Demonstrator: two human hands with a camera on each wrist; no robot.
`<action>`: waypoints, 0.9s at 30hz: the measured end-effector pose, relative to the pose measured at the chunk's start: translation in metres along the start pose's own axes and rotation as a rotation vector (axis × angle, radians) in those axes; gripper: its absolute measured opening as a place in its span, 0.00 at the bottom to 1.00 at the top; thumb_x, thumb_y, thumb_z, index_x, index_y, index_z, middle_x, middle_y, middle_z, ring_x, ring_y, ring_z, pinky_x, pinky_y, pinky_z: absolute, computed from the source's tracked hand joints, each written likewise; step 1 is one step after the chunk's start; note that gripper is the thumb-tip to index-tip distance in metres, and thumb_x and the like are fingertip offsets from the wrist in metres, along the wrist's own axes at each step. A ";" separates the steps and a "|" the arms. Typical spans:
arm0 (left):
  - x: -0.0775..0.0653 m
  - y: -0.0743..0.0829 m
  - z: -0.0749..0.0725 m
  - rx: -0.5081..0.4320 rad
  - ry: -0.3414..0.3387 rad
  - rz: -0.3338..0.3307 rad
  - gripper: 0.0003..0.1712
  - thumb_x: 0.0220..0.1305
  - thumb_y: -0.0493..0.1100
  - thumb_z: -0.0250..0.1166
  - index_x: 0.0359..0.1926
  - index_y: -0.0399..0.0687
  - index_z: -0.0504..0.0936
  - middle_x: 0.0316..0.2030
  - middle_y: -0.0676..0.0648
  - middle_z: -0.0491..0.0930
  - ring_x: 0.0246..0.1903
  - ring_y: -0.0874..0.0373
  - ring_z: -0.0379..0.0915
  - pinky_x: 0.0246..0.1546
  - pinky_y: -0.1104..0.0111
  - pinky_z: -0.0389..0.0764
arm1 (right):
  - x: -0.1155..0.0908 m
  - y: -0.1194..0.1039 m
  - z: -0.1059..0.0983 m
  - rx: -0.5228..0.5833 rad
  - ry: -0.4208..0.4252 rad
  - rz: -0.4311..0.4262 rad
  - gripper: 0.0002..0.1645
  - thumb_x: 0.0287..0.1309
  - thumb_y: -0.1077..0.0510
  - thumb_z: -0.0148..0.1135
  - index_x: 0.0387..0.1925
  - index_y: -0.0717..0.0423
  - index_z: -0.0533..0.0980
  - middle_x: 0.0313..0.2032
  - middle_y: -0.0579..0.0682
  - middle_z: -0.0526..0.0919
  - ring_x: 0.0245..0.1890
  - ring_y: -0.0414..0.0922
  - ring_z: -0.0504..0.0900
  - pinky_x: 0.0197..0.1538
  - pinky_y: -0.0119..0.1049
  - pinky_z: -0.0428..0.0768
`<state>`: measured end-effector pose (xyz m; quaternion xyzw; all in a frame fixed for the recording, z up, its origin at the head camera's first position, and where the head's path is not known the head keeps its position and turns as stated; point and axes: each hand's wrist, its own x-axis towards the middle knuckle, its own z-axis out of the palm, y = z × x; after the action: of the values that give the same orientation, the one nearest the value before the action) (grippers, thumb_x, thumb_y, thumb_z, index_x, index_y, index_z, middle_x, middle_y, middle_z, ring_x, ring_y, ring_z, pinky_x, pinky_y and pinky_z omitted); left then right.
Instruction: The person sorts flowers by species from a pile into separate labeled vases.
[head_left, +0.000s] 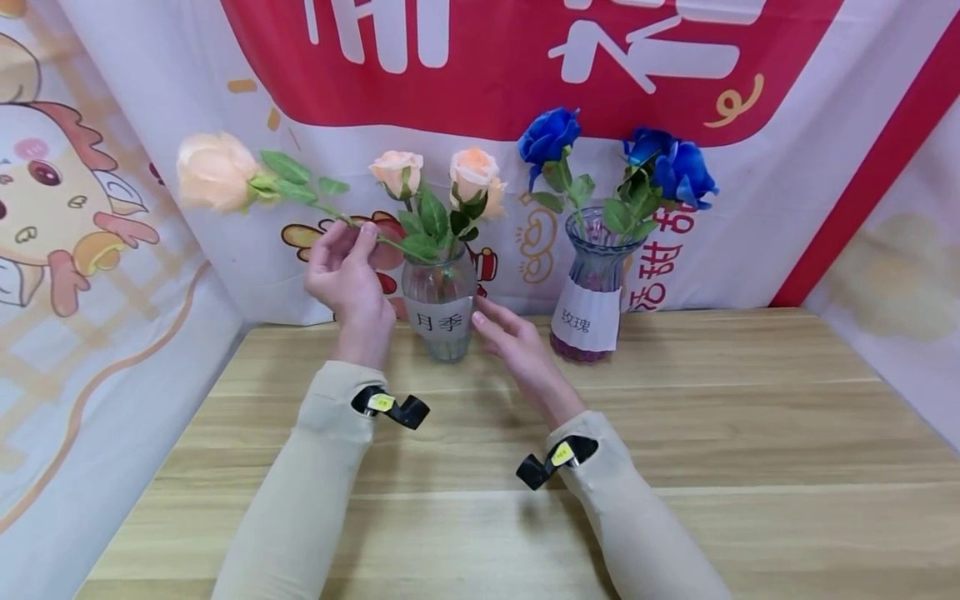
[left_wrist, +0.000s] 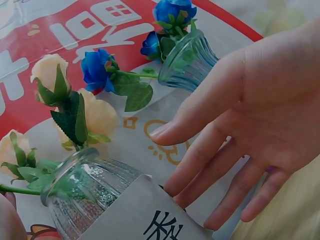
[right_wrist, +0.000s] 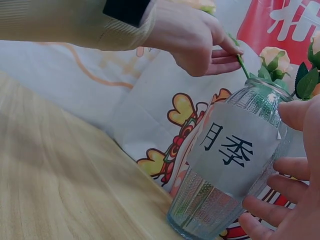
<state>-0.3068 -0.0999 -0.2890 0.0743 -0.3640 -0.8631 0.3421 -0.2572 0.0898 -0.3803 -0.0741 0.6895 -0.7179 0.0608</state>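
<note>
My left hand [head_left: 352, 279] pinches the green stem of a large peach rose [head_left: 217, 172], whose bloom leans far out to the left. That stem's lower end runs into the mouth of a clear ribbed glass vase [head_left: 438, 287] with a white paper label. More peach roses [head_left: 474, 173] stand in the same vase. Beside the vase's right side is my right hand [head_left: 525, 350], fingers extended; whether they touch the glass I cannot tell. In the right wrist view, the right hand's fingers [right_wrist: 285, 187] lie along the vase. The left wrist view shows only an edge of my left hand [left_wrist: 11, 220].
To the right, a bluish-purple glass vase [head_left: 592, 267] with a white label holds several blue roses [head_left: 551, 137]. Both vases stand at the back of a wooden table [head_left: 465, 517]. A printed cloth backdrop [head_left: 360, 108] hangs close behind them.
</note>
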 end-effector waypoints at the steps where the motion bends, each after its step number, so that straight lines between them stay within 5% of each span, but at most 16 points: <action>1: 0.000 -0.001 0.001 0.019 -0.004 0.003 0.16 0.57 0.27 0.78 0.46 0.39 0.88 0.39 0.45 0.86 0.44 0.54 0.86 0.51 0.64 0.90 | 0.000 0.000 0.000 -0.004 0.002 0.003 0.36 0.77 0.40 0.58 0.79 0.42 0.66 0.80 0.46 0.67 0.78 0.50 0.70 0.81 0.55 0.67; 8: -0.002 -0.012 0.006 0.122 -0.033 -0.039 0.16 0.56 0.29 0.79 0.46 0.40 0.90 0.36 0.48 0.87 0.37 0.58 0.85 0.37 0.67 0.90 | 0.000 0.001 0.000 -0.021 0.008 0.012 0.35 0.77 0.39 0.58 0.79 0.41 0.66 0.80 0.46 0.66 0.77 0.52 0.71 0.81 0.55 0.67; 14: -0.006 -0.025 0.005 0.224 -0.039 -0.110 0.18 0.55 0.29 0.80 0.47 0.43 0.92 0.36 0.50 0.89 0.41 0.60 0.86 0.50 0.70 0.88 | 0.000 0.001 0.000 -0.029 0.001 0.015 0.35 0.77 0.40 0.58 0.79 0.40 0.66 0.81 0.46 0.65 0.77 0.55 0.71 0.81 0.56 0.67; 21: -0.010 -0.031 0.002 0.125 -0.059 -0.135 0.19 0.57 0.29 0.79 0.50 0.44 0.91 0.50 0.41 0.90 0.51 0.55 0.87 0.57 0.68 0.87 | 0.001 0.001 -0.002 -0.033 0.014 0.003 0.35 0.77 0.40 0.58 0.79 0.40 0.66 0.80 0.46 0.66 0.76 0.53 0.72 0.80 0.55 0.68; 27: -0.010 -0.030 0.004 0.093 -0.053 -0.084 0.15 0.60 0.33 0.79 0.49 0.40 0.91 0.45 0.46 0.88 0.50 0.55 0.84 0.56 0.68 0.86 | 0.001 0.001 -0.001 -0.039 0.012 -0.006 0.35 0.78 0.42 0.58 0.79 0.43 0.67 0.80 0.46 0.66 0.77 0.50 0.71 0.80 0.53 0.70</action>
<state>-0.3170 -0.0761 -0.3073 0.0825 -0.4093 -0.8605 0.2918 -0.2582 0.0907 -0.3814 -0.0731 0.7034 -0.7050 0.0529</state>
